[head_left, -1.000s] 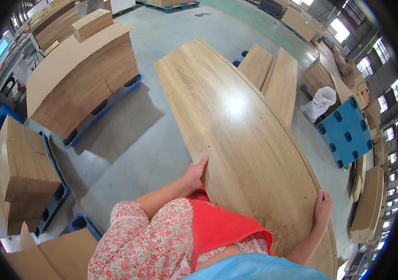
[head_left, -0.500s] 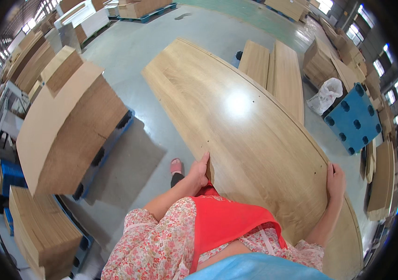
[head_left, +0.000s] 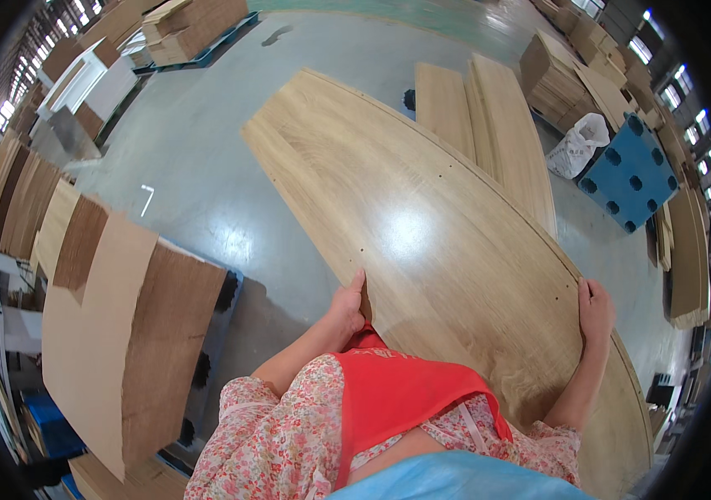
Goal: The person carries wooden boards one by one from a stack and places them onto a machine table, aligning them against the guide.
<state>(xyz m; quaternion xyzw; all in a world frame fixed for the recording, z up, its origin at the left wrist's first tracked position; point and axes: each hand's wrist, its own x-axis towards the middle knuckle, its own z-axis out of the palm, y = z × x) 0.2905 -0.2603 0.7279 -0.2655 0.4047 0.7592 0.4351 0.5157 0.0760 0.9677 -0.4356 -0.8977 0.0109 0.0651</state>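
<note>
Wooden panel (head_left: 422, 225) now swung rightward, both edges clasped by left hand (head_left: 347, 304) and right hand (head_left: 595, 307), board stack (head_left: 122, 333) alongside.

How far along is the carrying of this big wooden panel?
Done: the wooden panel is lifted, gripped by the left hand and right hand at its side edges. In hand: held above the concrete floor. Left: setting it down; no landing spot is evident.

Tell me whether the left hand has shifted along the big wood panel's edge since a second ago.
No. The left hand grips the same spot on the panel's left edge, just below the small drill holes; only the view turned.
</note>
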